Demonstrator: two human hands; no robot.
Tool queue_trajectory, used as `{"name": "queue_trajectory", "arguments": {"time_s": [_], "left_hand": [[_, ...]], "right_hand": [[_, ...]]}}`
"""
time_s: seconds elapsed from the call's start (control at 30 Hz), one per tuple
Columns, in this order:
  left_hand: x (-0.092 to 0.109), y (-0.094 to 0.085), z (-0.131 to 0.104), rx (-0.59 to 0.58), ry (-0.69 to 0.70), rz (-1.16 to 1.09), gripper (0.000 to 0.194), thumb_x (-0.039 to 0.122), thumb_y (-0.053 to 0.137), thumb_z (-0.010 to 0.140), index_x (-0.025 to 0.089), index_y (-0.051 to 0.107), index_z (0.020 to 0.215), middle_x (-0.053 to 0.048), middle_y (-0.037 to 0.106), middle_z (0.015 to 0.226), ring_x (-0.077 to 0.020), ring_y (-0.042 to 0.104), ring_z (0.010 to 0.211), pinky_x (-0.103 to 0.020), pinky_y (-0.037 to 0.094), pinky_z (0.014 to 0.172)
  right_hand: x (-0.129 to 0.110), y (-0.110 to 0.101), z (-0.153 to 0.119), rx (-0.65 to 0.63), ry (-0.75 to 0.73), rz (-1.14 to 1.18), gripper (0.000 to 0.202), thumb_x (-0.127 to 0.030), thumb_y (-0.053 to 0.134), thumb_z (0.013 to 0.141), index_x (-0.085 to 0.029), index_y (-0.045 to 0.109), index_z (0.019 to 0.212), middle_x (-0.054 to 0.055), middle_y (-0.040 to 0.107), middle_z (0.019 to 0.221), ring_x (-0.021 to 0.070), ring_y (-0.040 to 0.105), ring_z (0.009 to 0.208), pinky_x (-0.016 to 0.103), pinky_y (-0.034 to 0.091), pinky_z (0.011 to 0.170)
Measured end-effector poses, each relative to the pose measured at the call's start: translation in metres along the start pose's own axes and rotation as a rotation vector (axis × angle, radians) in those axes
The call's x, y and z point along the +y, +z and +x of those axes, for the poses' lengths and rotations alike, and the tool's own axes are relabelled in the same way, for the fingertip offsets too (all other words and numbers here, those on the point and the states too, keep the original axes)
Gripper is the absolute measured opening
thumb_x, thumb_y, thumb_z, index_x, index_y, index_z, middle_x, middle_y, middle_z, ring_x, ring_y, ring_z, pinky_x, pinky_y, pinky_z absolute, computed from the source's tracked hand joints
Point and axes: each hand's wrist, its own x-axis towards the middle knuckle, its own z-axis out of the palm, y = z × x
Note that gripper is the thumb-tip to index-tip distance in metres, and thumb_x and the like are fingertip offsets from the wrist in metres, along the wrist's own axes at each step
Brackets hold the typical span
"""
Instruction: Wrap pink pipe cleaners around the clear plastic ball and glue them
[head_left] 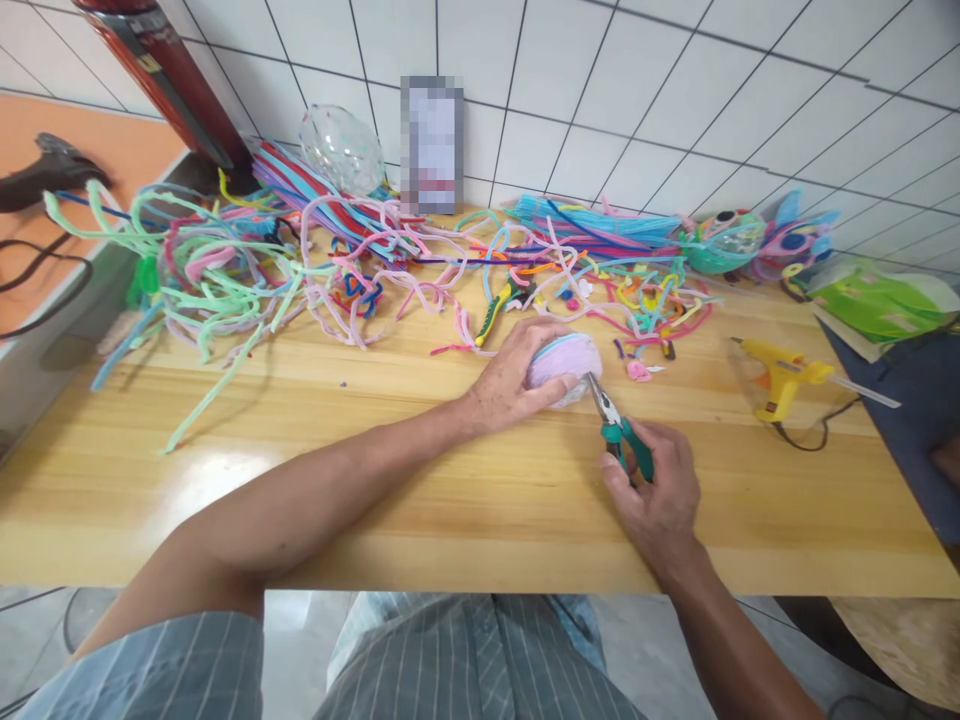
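My left hand [517, 375] is wrapped round a rounded ball [574, 358] covered in pale lilac pipe cleaner, with a light blue band near its top and a clear part showing below. In my right hand [664, 490] are needle-nose pliers [613, 425] with green and black handles. Their tips touch the ball's lower right side, by my left thumb. Whether the jaws pinch a strand is too small to tell. Just beyond the left hand lies a yellow-and-green handled cutting tool [495, 312]. Small pink and dark scraps [639, 370] lie right of the ball.
A yellow glue gun [787, 378] with its cord lies at the right. Tangled pipe cleaners [225, 285] spread over the left and back. A clear ball [341, 150], a phone-like rectangle [433, 145] and decorated fish-like figures [724, 240] stand by the tiled wall.
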Motion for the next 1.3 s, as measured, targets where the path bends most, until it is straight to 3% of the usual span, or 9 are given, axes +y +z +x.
{"name": "queue_trajectory", "arguments": {"time_s": [0.5, 0.97, 1.3], "left_hand": [[0.0013, -0.0025, 0.0006, -0.022, -0.04, -0.001, 0.059, 0.057, 0.06, 0.103, 0.021, 0.051, 0.149, -0.018, 0.059, 0.15, -0.0322, 0.053, 0.148, -0.055, 0.042, 0.127], [0.0021, -0.001, 0.0006, -0.018, -0.048, 0.002, 0.06, 0.058, 0.061, 0.102, 0.02, 0.051, 0.148, -0.02, 0.059, 0.15, -0.0331, 0.052, 0.149, -0.057, 0.042, 0.127], [0.0018, 0.0004, -0.0002, -0.022, -0.045, -0.001, 0.061, 0.059, 0.059, 0.103, 0.019, 0.051, 0.149, -0.02, 0.057, 0.151, -0.0334, 0.05, 0.15, -0.057, 0.041, 0.128]], "right_hand": [[-0.0003, -0.0032, 0.0006, -0.015, 0.014, 0.021, 0.047, -0.029, 0.071, 0.095, -0.025, 0.062, 0.142, 0.007, 0.07, 0.1, 0.028, 0.071, 0.102, 0.046, 0.061, 0.086], [0.0026, 0.0002, 0.0008, -0.022, 0.013, -0.002, 0.052, -0.028, 0.074, 0.091, -0.026, 0.063, 0.141, 0.011, 0.073, 0.117, 0.0295, 0.072, 0.104, 0.051, 0.064, 0.088], [0.0021, -0.0004, 0.0026, -0.035, -0.001, 0.019, 0.049, -0.027, 0.073, 0.092, -0.026, 0.063, 0.141, 0.011, 0.073, 0.118, 0.0284, 0.072, 0.104, 0.047, 0.063, 0.087]]}}
